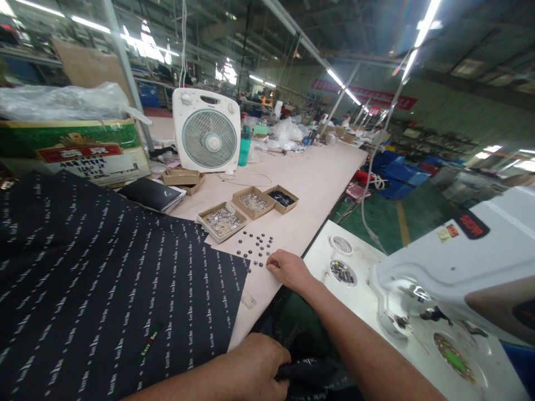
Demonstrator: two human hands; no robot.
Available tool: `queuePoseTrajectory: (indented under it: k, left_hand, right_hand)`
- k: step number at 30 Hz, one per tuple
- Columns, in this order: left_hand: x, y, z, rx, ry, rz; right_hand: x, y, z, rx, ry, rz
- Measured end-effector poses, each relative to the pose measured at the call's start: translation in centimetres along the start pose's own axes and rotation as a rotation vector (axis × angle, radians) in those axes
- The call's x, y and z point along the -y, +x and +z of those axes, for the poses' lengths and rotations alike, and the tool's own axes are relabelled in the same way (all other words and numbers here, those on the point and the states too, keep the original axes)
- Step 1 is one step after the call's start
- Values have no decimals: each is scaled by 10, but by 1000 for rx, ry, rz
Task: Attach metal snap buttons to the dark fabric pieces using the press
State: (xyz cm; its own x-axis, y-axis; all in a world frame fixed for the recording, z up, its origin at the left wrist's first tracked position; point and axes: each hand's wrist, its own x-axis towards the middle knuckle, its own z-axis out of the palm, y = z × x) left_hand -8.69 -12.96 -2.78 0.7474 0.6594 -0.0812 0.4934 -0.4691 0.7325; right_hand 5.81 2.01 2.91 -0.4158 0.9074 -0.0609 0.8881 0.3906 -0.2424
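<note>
Many buttons [261,241]: loose on the table [309,175], mid-frame, unattached.
Right hand [289,269]: fingertips together beside them; whether one is pinched, cannot tell.
Left hand [256,362]: fingers closed around bunched cloth [315,376], bottom centre.
Printed cloth [175,289]: spread lower left; how much is finished, unclear.

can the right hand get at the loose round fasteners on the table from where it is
Most likely yes: the right hand is at the near edge of the loose round fasteners, which lie spread on the table with nothing visible standing between.
</note>
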Motion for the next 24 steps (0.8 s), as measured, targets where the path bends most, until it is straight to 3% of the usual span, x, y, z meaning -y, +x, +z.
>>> queuePoseTrajectory:
  k: [8,24]
  left_hand:
    - [0,0,0,16,2,-4]
    - [6,1,7,-11,-5,26]
  right_hand:
    - [2,8,-18,154,27,30]
    - [22,31,-33,326,-56,72]
